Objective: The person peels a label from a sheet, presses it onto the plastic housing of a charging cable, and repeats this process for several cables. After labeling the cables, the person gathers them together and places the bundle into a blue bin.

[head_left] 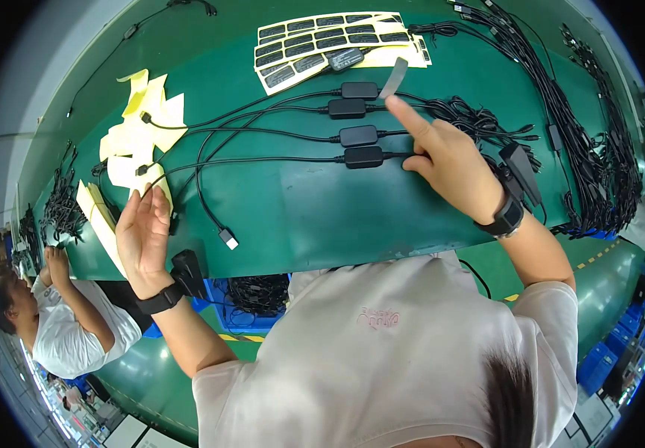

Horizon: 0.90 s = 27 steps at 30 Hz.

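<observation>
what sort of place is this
Probably a factory or electronics workshop: a long green work table carries bundles of black cables and sheets of dark labels, and a co-worker is at the left.

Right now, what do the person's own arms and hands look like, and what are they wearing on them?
The left hand and right hand are bare, with no gloves. There's a black left wristband and a black right wristband. A black, blocky piece shows near each band; I can't tell if it's fastened on. The pale sleeves are short.
</observation>
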{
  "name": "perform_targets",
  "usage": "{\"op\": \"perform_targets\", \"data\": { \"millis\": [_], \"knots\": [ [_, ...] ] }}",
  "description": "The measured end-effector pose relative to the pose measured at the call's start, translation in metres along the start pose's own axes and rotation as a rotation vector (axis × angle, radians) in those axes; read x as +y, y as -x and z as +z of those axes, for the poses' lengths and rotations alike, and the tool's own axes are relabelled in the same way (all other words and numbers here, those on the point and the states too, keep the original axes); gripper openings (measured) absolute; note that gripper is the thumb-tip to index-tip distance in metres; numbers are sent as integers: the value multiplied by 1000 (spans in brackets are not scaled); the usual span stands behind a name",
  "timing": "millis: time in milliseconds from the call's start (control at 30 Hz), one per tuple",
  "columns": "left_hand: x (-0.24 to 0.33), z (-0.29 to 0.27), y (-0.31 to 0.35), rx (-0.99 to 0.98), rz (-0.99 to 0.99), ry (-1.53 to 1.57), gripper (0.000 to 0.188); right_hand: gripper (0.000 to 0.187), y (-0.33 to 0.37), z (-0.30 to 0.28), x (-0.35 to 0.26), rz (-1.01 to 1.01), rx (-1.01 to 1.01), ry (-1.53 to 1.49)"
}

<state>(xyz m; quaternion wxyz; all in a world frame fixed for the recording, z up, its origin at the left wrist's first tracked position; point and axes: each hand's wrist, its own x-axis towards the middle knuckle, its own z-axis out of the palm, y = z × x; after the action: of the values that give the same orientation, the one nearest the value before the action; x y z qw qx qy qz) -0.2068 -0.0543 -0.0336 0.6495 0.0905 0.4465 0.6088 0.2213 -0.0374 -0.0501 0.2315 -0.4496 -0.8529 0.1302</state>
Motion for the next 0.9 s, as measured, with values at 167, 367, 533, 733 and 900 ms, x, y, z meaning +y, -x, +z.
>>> {"op": "perform_targets", "data": {
  "millis": [167, 367, 533, 733, 900],
  "knots": [
    [8, -2, 10, 186, -78, -137, 31, 88, -12, -10, 3, 140, -79, -44],
    [-11, 17, 25, -4, 24, -522, 26, 90, -14, -15, 6, 215, -114, -27],
    [-81, 104, 32, -432, 544, -1401, 24, 88, -10, -26, 7, 216, -58, -34],
    [-131, 158, 10, -621, 964, -1793, 24, 78, 20, -88, 42, 194, 483, -6],
    [-138, 165, -9, -728, 948, -1892, 22, 85, 90, -139, 118, 863, 401, 163]
  ]
}}
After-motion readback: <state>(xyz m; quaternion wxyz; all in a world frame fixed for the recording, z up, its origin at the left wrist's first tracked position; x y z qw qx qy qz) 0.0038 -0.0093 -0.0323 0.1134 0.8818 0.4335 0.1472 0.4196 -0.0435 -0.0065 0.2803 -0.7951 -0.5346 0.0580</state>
